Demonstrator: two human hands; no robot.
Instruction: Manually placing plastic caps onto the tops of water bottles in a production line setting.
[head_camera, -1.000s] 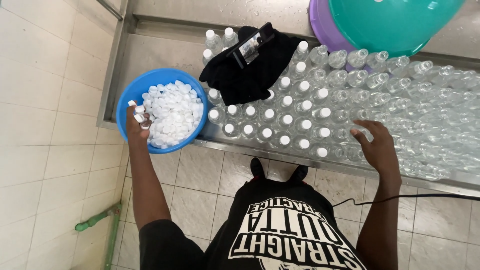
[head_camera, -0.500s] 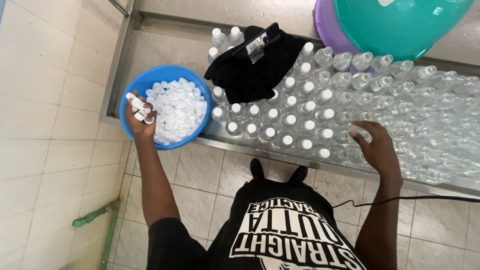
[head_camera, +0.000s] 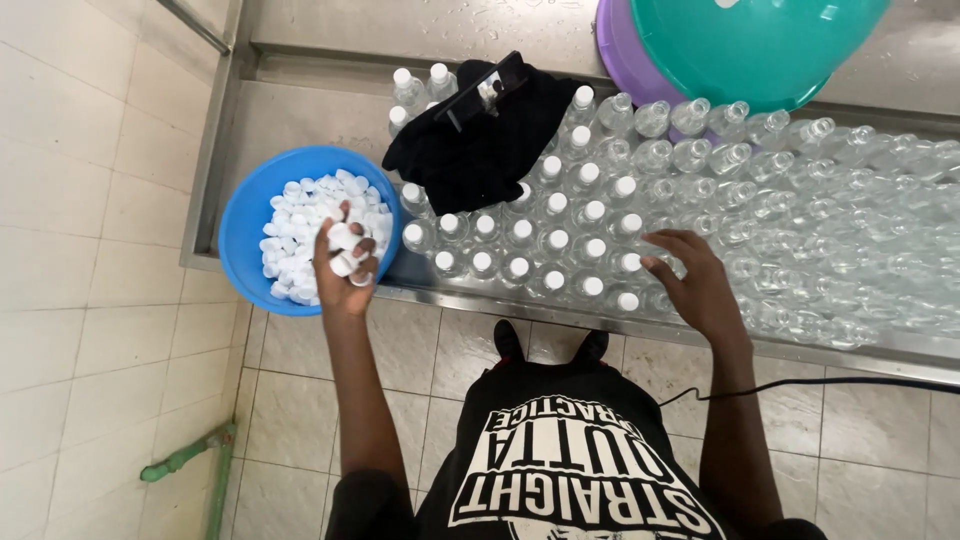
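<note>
My left hand (head_camera: 343, 268) is closed around a handful of white caps, held over the right edge of a blue bowl (head_camera: 243, 222) that is full of white caps (head_camera: 300, 225). My right hand (head_camera: 697, 280) rests with fingers spread on the clear plastic bottles (head_camera: 760, 215) near the front edge of the steel table (head_camera: 300, 105). The bottles to the left (head_camera: 520, 240) wear white caps; those to the right stand without caps.
A black cloth (head_camera: 480, 150) with a dark phone-like object (head_camera: 487, 90) on it lies among the capped bottles. A teal basin (head_camera: 750, 45) sits inside a purple one (head_camera: 612, 40) at the back. A black cable (head_camera: 800, 382) crosses the tiled floor; a green pipe (head_camera: 190, 455) runs low left.
My left hand has moved right from the bowl's left side to its right edge with caps in it. My right hand has shifted left along the bottles.
</note>
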